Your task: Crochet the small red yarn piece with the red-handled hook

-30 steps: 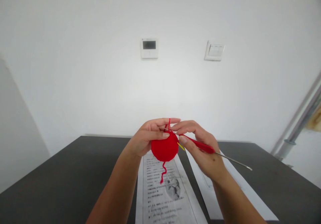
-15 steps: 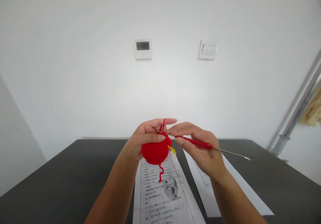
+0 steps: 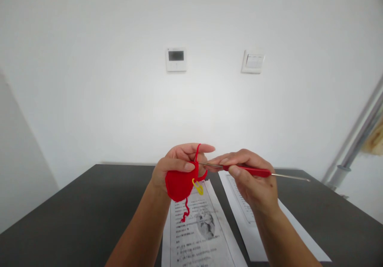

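Pinched under the thumb of my left hand [image 3: 173,161] is a rounded red crochet piece [image 3: 178,185]. A strand of red yarn [image 3: 197,153] runs up over my left index finger, which points right. My right hand [image 3: 254,175] grips a crochet hook [image 3: 249,171] by its red handle; the metal shaft reaches left to the top edge of the piece, where its tip is hidden. The other metal end sticks out to the right. A yellow stitch marker [image 3: 198,187] hangs from the right edge of the piece, and a red yarn tail [image 3: 186,211] dangles below.
Two printed sheets lie on the dark table [image 3: 74,219]: one with a picture [image 3: 206,225] below my hands, another sheet [image 3: 251,243] under my right forearm. Behind are a white wall with a control panel [image 3: 176,60] and a switch [image 3: 253,62], and a grey pole [image 3: 359,139] at right.
My right hand and the hook have moved right, away from my left hand. The crochet piece has turned slightly, so the yellow marker shows more fully. The view has shifted a little.
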Motion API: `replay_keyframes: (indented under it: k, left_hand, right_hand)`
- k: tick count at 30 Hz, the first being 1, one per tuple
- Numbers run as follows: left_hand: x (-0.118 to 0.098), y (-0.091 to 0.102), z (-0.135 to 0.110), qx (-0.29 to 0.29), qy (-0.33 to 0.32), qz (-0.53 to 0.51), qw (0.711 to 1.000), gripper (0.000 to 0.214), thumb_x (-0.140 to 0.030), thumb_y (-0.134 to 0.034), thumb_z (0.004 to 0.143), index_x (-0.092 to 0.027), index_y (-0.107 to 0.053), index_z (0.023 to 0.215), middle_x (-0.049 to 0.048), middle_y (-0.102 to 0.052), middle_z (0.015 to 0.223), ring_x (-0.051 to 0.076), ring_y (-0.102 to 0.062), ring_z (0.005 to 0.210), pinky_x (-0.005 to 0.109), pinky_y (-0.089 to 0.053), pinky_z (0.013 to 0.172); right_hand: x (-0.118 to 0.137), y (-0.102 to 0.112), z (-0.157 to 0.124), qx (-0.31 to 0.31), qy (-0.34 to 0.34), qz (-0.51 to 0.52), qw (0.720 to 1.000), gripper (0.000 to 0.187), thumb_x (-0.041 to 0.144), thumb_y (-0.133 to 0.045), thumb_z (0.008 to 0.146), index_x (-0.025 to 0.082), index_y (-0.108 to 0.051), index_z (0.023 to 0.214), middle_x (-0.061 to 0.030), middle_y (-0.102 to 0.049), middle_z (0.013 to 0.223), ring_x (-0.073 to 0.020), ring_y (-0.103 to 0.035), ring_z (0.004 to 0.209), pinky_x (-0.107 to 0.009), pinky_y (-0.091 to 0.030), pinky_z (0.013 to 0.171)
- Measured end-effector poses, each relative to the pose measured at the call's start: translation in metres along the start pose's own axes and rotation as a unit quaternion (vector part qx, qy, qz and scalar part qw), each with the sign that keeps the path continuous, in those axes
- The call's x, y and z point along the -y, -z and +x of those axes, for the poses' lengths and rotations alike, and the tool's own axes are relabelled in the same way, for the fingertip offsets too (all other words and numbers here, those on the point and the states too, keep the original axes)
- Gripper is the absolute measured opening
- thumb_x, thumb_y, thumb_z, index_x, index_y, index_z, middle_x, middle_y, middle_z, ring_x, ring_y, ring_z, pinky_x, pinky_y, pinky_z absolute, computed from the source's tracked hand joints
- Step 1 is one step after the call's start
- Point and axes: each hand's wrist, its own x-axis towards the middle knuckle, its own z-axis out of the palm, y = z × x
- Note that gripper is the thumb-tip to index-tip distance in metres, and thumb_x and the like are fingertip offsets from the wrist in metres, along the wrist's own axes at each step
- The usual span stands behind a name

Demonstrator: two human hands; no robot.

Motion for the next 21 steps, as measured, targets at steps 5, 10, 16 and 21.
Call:
replay_keyframes:
  k: [5,10,16,21]
  left_hand:
    - [-0.002,-0.002,-0.004,-0.007,0.014,0.01,1.0,0.038,-0.024,-0.074,0.056,-0.013,-0.074,0.093,-0.0022,-0.049,0.053,0.011,-0.043,0.048,0.026,-0.03,0.049]
    - [-0.003,0.001,-0.006,0.009,0.02,0.007,1.0,0.037,-0.022,-0.075,0.058,-0.013,-0.075,0.094,-0.0007,-0.054,0.056,0.01,-0.044,0.047,0.026,-0.028,0.049]
    - [-0.006,0.006,-0.007,0.022,0.041,0.026,0.999,0.033,-0.021,-0.079,0.056,-0.012,-0.076,0.087,0.0013,-0.058,0.057,0.011,-0.048,0.048,0.024,-0.03,0.048]
    - [-0.005,0.012,-0.008,0.023,0.048,0.03,0.998,0.031,-0.022,-0.082,0.057,-0.013,-0.077,0.085,0.0035,-0.066,0.061,0.013,-0.056,0.051,0.023,-0.038,0.051]
  right_hand:
    - [0.0,0.001,-0.002,-0.001,0.011,-0.003,1.0,0.008,0.025,-0.068,0.088,0.024,-0.073,0.093,-0.0056,-0.079,0.094,-0.0219,-0.075,0.09,-0.039,-0.064,0.079]
    - [0.008,0.004,0.0,0.049,0.053,-0.053,0.996,0.015,0.018,-0.067,0.088,0.026,-0.075,0.097,-0.0044,-0.079,0.093,-0.0214,-0.075,0.091,-0.04,-0.063,0.082]
    - [0.011,0.006,0.001,0.053,0.039,-0.008,0.998,0.011,0.023,-0.068,0.087,0.025,-0.076,0.095,-0.0054,-0.079,0.091,-0.0229,-0.075,0.087,-0.041,-0.065,0.076]
    - [0.01,0.01,0.001,0.057,0.01,0.009,0.998,0.01,0.02,-0.069,0.087,0.024,-0.075,0.094,-0.0055,-0.079,0.092,-0.0226,-0.075,0.087,-0.04,-0.064,0.076]
